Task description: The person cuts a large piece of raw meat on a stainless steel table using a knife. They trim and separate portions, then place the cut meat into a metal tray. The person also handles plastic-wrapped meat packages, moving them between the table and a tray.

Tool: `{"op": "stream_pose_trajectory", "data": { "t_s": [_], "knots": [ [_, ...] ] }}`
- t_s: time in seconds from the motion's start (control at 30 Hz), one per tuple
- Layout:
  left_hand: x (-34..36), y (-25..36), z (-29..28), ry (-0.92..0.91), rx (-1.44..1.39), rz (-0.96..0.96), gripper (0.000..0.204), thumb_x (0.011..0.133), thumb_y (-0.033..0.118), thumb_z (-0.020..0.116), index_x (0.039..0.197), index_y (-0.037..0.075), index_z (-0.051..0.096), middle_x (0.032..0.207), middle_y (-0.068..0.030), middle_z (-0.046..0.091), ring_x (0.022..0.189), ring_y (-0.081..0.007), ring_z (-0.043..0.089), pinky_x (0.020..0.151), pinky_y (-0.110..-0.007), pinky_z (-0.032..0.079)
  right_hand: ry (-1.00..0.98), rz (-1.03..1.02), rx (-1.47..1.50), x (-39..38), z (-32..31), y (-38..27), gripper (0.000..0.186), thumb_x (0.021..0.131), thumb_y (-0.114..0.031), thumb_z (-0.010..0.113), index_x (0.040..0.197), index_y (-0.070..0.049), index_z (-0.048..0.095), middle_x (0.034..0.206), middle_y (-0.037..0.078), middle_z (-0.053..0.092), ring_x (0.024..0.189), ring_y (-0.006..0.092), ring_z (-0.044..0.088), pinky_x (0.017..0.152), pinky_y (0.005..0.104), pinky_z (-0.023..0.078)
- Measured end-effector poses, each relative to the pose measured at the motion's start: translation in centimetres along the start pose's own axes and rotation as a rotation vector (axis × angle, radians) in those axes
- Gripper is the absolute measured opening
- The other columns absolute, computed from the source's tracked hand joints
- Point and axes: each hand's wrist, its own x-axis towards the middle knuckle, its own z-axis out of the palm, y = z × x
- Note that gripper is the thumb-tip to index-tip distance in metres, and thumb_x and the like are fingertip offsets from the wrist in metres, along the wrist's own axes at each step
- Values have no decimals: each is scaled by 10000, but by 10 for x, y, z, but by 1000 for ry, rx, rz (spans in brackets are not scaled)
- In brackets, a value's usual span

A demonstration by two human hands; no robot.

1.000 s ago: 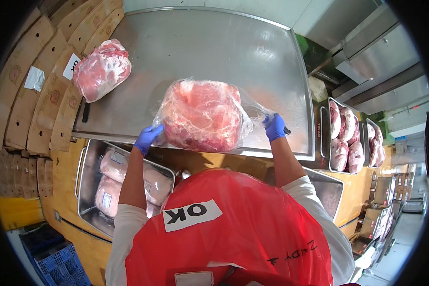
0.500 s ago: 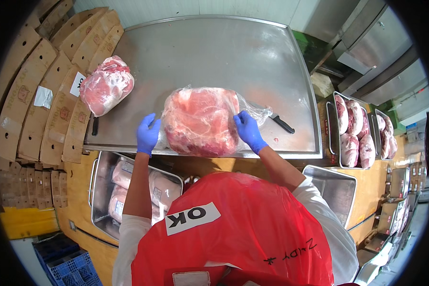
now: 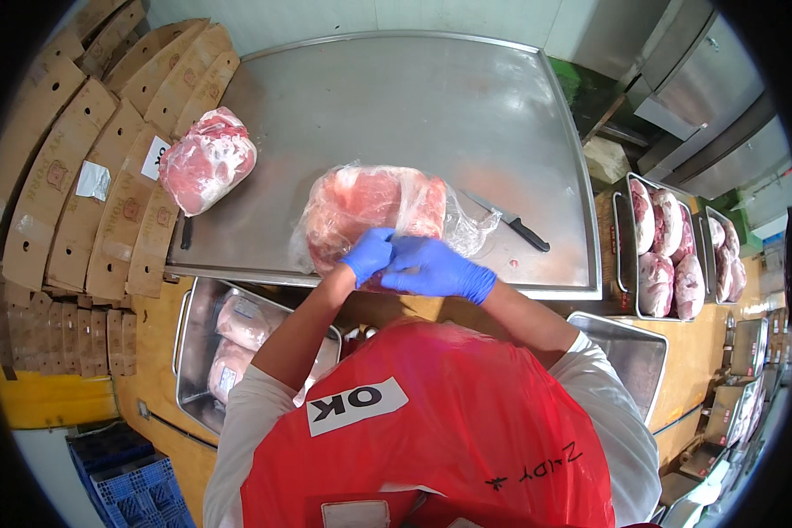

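Note:
A large block of raw meat (image 3: 361, 204) in clear plastic wrap lies at the front of the steel table. My left hand (image 3: 370, 255), blue-gloved, is closed at its near edge, pinching the plastic. Beside it, almost touching, my gloved right hand (image 3: 436, 267) also has its fingers drawn together on the wrap. The fingertips are partly hidden. A folded band of plastic wrap (image 3: 408, 204) runs over the top of the meat, and loose film bunches at its right side. Just beyond that lies a black-handled knife (image 3: 530, 234), its blade partly under the film.
Another raw meat piece (image 3: 208, 163) rests at the table's left, against stacked cardboard boxes (image 3: 97, 189). Below the table edge stand a steel tub (image 3: 185, 352) with wrapped meat and another steel tub (image 3: 620, 352). Trays of meat (image 3: 669, 238) stand on the right.
Both hands have come together from the two sides of the meat to its near edge. Plastic from the right side now lies folded across the top.

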Motion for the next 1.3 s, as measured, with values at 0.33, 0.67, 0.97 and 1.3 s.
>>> {"op": "stream_pose_trajectory", "data": {
  "t_s": [0.33, 0.67, 0.97, 1.3],
  "knots": [
    [-63, 40, 23, -22, 629, -101, 481, 943, 468, 770, 1004, -8, 733, 842, -67, 696, 729, -171, 644, 704, -356, 537, 550, 386, -134, 61, -54, 227, 508, 940, -299, 741, 1380, -54, 674, 1349, 219, 688, 1227, 344, 682, 1026, 406, 545],
    [-64, -6, 0, 521, -359, -299, 858, 986, 491, 752, 1521, -104, 442, 1511, -218, 566, 1322, -302, 598, 1096, -410, 487, 547, 640, -14, 56, -38, 238, 272, 963, -258, 700, 932, 2, 774, 825, 145, 778, 736, 243, 727, 739, 414, 577],
    [28, -51, -108, 597, 191, -103, 960, 897, 487, 819, 1557, -82, 416, 1566, -334, 493, 1436, -461, 512, 1163, -469, 446, 590, 806, 588, -68, 28, 177, 227, 988, -185, 663, 922, 28, 705, 751, 166, 729, 700, 241, 742, 635, 406, 573],
    [-59, -8, -25, 443, 732, 472, 372, 909, 233, 798, 1201, 42, 670, 1253, -183, 679, 1154, -391, 649, 979, -488, 531, 515, 951, 414, -188, 39, 138, 364, 959, -321, 750, 968, 34, 668, 880, 202, 744, 814, 275, 755, 779, 431, 597]
  ]
}}
